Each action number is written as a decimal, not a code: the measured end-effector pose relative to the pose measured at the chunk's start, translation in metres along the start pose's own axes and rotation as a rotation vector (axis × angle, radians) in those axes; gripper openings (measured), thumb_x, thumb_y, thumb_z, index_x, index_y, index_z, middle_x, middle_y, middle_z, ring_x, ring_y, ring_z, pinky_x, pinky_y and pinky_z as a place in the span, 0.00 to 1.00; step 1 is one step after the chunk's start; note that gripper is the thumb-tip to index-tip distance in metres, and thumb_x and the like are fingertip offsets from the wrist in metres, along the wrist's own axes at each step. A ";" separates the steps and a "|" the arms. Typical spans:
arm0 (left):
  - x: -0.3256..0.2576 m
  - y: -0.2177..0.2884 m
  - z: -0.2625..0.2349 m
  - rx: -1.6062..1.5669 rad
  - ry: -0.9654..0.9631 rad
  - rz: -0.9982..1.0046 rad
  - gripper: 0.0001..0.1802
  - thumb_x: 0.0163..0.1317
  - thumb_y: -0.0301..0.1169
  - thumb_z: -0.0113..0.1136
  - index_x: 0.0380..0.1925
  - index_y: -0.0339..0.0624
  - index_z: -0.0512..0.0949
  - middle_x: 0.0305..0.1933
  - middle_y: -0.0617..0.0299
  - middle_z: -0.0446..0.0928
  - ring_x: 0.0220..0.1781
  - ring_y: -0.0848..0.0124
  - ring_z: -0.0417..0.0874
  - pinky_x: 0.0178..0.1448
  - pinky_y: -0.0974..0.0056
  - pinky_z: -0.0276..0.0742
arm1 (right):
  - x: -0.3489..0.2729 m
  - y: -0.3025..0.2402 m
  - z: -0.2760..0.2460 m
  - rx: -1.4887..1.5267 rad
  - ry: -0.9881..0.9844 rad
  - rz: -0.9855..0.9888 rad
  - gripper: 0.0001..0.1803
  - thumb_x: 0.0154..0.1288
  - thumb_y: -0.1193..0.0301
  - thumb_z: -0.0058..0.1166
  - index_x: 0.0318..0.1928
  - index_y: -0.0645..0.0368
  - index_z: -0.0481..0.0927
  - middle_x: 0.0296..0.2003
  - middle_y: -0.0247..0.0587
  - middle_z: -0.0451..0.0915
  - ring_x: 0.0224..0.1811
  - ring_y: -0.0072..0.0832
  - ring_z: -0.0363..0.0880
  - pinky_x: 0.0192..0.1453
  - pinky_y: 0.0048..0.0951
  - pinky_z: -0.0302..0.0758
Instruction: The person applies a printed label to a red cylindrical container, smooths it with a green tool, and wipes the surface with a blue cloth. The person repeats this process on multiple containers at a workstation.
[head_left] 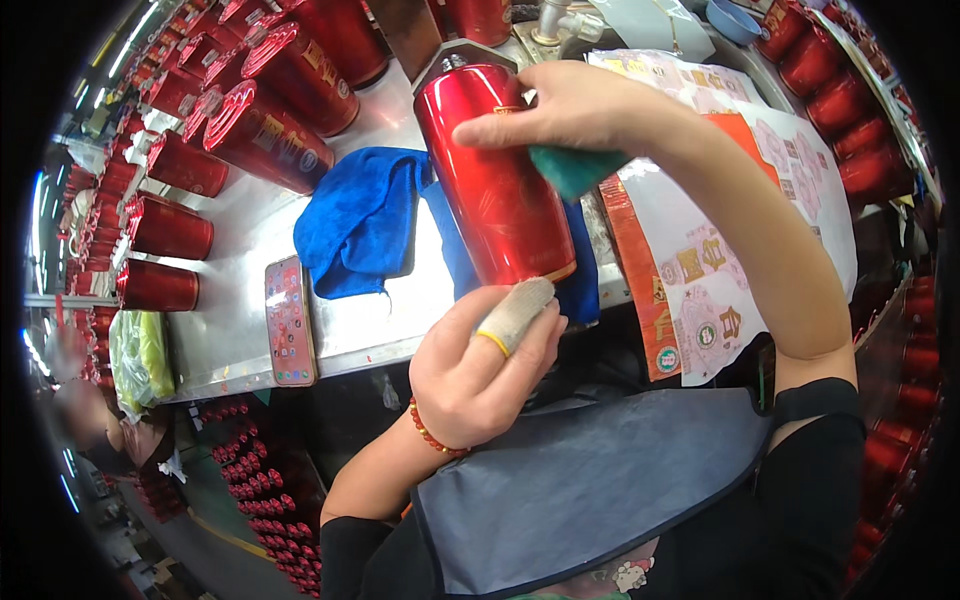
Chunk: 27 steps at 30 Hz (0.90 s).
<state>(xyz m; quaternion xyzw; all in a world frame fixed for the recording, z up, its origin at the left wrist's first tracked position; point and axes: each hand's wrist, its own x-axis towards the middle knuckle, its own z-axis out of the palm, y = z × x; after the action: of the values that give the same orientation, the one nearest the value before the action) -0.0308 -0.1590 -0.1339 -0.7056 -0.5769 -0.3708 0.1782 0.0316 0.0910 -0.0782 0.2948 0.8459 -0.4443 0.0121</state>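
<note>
A glossy red bottle (pixel 492 185) with a metal threaded neck leans at a slant over the bench, held between both hands. My left hand (pixel 485 365) closes round its lower end, a cream fabric cot with a yellow edge on one finger. Across the bottle's upper part lies the thumb of my right hand (pixel 575 108); its other fingers curl behind the top and are partly hidden. Under the right palm, against the bottle's side, is a green sponge-like pad (pixel 578 170). A blue cloth (pixel 362 220) lies left of the bottle, with more blue fabric beneath it.
Several red bottles (pixel 268 140) crowd the bench's far left. A phone (pixel 290 320) rests near the front edge of the metal bench (pixel 225 340), beside a green plastic-wrapped bundle (pixel 140 360). Printed sheets (pixel 715 290) cover the right side. Beyond them are a tap (pixel 552 22) and blue bowl (pixel 735 20).
</note>
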 end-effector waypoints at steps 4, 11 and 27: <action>-0.009 -0.005 -0.002 -0.049 0.010 -0.080 0.15 0.52 0.21 0.75 0.41 0.39 0.89 0.44 0.56 0.86 0.46 0.59 0.87 0.47 0.61 0.87 | -0.001 0.032 0.004 0.395 -0.128 -0.044 0.54 0.52 0.33 0.73 0.64 0.67 0.75 0.49 0.52 0.84 0.47 0.32 0.87 0.51 0.31 0.83; -0.021 -0.005 -0.008 -0.242 0.056 -0.393 0.13 0.55 0.20 0.71 0.41 0.38 0.87 0.44 0.56 0.86 0.47 0.58 0.85 0.55 0.58 0.80 | -0.006 0.039 0.022 0.513 -0.089 -0.082 0.51 0.61 0.41 0.70 0.71 0.67 0.67 0.58 0.50 0.82 0.61 0.31 0.81 0.65 0.32 0.77; -0.024 -0.006 0.026 -0.814 -0.009 -0.880 0.43 0.70 0.34 0.67 0.78 0.32 0.57 0.79 0.43 0.59 0.80 0.53 0.59 0.82 0.53 0.53 | -0.084 0.047 0.063 0.740 0.001 -0.056 0.49 0.61 0.63 0.76 0.75 0.68 0.63 0.48 0.41 0.78 0.39 0.18 0.83 0.40 0.17 0.77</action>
<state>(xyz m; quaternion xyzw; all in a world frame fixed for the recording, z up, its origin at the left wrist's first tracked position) -0.0300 -0.1557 -0.1699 -0.4138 -0.6273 -0.5978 -0.2791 0.1098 0.0226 -0.1270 0.2561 0.6357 -0.7201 -0.1082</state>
